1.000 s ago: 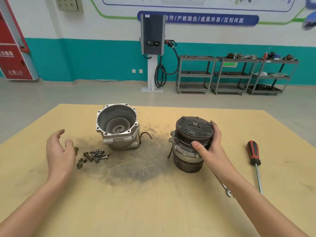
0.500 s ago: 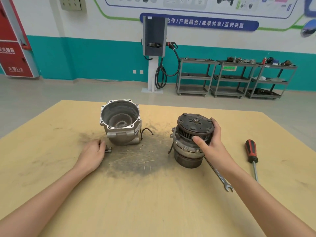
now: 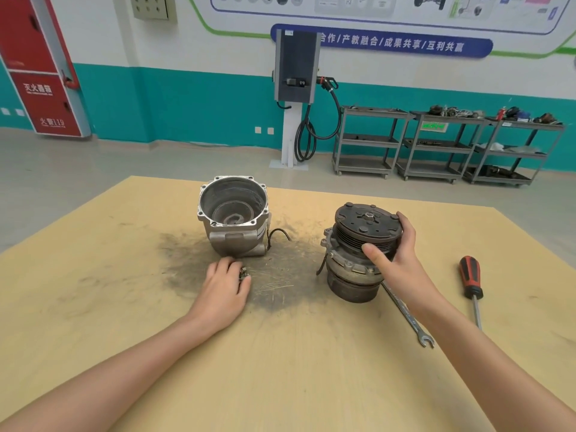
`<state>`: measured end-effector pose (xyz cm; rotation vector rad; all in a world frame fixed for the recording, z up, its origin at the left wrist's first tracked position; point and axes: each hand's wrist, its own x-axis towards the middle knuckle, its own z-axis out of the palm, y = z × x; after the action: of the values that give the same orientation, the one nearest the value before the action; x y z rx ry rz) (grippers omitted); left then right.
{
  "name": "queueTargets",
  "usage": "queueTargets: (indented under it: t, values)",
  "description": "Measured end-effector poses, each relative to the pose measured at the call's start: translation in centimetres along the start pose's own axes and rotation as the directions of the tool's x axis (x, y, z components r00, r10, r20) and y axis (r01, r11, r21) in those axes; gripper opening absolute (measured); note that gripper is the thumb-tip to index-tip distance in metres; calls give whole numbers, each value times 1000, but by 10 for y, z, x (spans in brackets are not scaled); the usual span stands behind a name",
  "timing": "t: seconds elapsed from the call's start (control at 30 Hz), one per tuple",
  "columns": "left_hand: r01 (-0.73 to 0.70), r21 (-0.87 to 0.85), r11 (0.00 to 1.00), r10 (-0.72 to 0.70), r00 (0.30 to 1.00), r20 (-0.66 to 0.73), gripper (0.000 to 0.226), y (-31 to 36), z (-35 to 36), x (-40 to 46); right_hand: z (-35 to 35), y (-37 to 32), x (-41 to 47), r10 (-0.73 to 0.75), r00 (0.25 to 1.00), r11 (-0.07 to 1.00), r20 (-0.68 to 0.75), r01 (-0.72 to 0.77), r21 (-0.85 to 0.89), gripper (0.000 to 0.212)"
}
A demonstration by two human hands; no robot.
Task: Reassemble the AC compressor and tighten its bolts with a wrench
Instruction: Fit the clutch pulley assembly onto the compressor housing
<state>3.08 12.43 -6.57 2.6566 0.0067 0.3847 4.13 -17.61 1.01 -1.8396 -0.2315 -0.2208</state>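
Head camera looks down on a yellow desk where the compressor lies in two halves. To the right stands the pulley half, and the right hand grips its grooved pulley, thumb in front and fingers curled over the far rim. The open aluminium housing stands mouth-up to the left, well apart from it. Just in front of the housing the left hand is cupped over the bolts — only a couple peek out by the fingertips, so whether it has actually gathered them up I cannot tell.

My worry is that handful: loosely scooped bolts could spill or roll across the greasy smear. The pulley half looks heavy and a little tilted; lifted one-handed by the pulley it may slip or turn in the grip. Grit from the desk could also get onto the mating faces.

The wrench lies partly under the right forearm (easy to knock), with a red-handled screwdriver beyond.

Readable writing: the blue wall banner shows "合作/产教融合/成果共享/互利共赢"; the red cabinet reads "火警119".
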Motion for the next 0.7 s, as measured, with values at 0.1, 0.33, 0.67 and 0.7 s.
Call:
queueTargets:
  t: [0.1,0.33,0.67,0.7]
  values:
    - [-54,-12,998,55,998,23,40,10,4,-1,0,2,0,-17,1000,999,-7,17,-35,90]
    - [-208,-100,973,218,970,104,41,53,19,0,-6,4,2,-38,998,996,42,42,-80,77]
    - [-385,-214,898,428,876,221,37,119,48,-35,-10,1,4,-45,996,992,81,54,-113,73]
    - [-381,-217,898,425,879,215,35,125,50,-38,-11,1,4,-44,996,992,83,54,-113,73]
